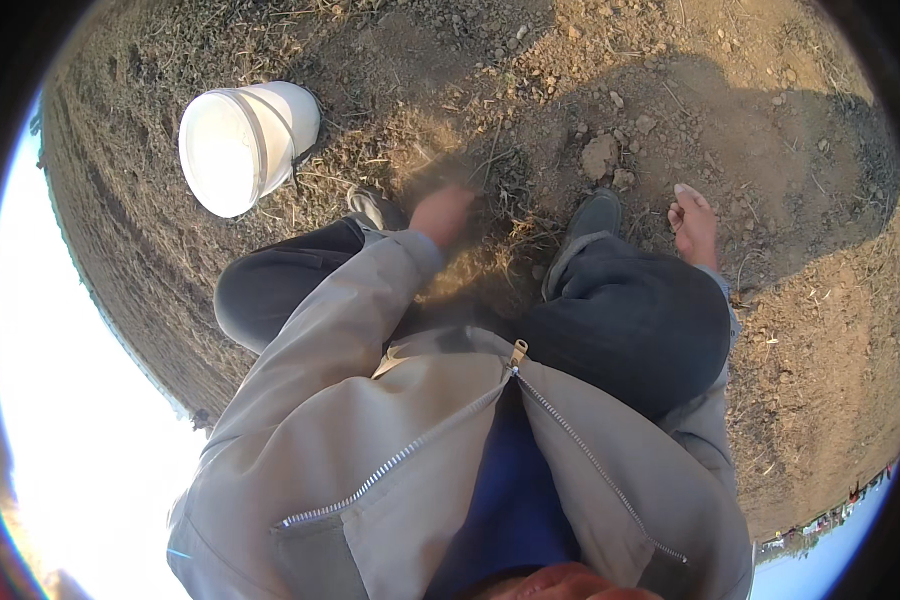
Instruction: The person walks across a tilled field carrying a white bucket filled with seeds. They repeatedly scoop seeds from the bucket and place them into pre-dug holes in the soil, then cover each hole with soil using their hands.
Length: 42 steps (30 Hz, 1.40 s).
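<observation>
My left hand [444, 214] is over the soil between my shoes, blurred by motion. Its fingers and anything in them cannot be made out. Close by on its right lies a clump of dry plant stems and leaves [511, 180]. Out past my right knee is my right hand [694, 225], its fingers curled in and the thumb against them, with nothing visible in it. A white plastic bucket [281, 124] with a handle lies tipped on its side to the left, beyond my left shoe.
My left shoe [375, 206] and right shoe [594, 217] rest on dry ground with my knees bent outward. A large soil clod [600, 156] sits just past the right shoe, among smaller clods. Furrowed field [142, 247] stretches to the left. Distant figures or objects line the lower right horizon.
</observation>
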{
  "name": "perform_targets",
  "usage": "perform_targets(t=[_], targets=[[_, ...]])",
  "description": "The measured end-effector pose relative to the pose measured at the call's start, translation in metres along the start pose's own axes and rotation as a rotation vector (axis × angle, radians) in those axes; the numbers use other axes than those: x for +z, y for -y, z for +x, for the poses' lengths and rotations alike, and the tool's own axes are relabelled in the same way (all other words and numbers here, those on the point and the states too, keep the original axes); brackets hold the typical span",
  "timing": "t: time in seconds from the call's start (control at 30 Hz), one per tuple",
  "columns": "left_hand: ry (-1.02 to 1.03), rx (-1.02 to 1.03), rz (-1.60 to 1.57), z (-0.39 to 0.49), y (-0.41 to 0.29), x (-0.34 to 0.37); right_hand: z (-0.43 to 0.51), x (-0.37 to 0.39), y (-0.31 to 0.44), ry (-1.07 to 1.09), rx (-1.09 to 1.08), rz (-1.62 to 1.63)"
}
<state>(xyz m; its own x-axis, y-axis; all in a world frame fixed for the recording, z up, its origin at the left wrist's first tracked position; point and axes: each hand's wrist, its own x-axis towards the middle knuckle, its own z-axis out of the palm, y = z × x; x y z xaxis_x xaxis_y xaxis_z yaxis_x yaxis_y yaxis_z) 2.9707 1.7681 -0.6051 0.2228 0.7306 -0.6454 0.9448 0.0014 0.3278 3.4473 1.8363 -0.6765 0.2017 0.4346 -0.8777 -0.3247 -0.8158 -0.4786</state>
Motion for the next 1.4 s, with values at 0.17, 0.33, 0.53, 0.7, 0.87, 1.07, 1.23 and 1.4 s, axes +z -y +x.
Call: perform_targets(t=[0.17, 0.33, 0.53, 0.7, 0.87, 1.07, 1.23, 1.4], targets=[[0.057, 0.051, 0.169, 0.004, 0.003, 0.006, -0.009, 0.016, 0.005, 0.042, 0.018, -0.032], [0.044, 0.023, 0.102, -0.003, -0.011, 0.012, 0.021, 0.085, 0.034, 0.126, -0.355, -0.593], [-0.241, -0.16, -0.068, 0.038, -0.024, -0.022, 0.053, 0.149, 0.047, 0.144, -0.961, -1.091], [-0.259, -0.303, -0.396, 0.106, -0.003, -0.065, 0.074, 0.158, 0.052, 0.224, -0.631, -1.017], [-0.144, -0.328, -0.63, 0.128, 0.013, -0.059, 0.069, 0.158, 0.086, 0.424, 0.031, -0.201], [-0.238, -0.226, -0.54, 0.105, 0.002, -0.035, 0.057, 0.227, 0.163, 0.638, -0.046, -0.866], [-0.233, -0.421, -0.661, 0.095, 0.0, -0.034, 0.06, 0.324, 0.158, 0.567, -0.897, -1.472], [-0.322, -0.446, -0.865, 0.083, 0.009, -0.028, 0.08, 0.375, 0.119, 0.477, -0.596, -1.403]])
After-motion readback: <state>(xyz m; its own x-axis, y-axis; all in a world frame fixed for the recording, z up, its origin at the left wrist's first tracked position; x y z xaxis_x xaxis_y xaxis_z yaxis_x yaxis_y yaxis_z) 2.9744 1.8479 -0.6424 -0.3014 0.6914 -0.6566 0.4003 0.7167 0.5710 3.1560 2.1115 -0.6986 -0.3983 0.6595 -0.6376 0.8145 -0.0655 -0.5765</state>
